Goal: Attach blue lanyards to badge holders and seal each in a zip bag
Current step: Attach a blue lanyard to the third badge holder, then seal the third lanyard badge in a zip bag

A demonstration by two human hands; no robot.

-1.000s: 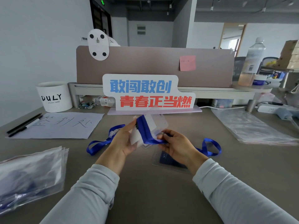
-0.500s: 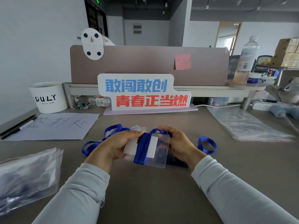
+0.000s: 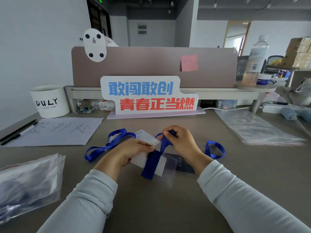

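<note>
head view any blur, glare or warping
Head view: wide-angle warping tilts the water bottle; filled zip bags, lower left, look soft; left hand on the badge holder and right hand pinching the blue lanyard are fairly sharp; light is even.

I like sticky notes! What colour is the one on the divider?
The sticky note is pink; head view.

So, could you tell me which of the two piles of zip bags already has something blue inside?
The left pile: blue shows through its plastic. The right pile lies flat and clear.
</note>
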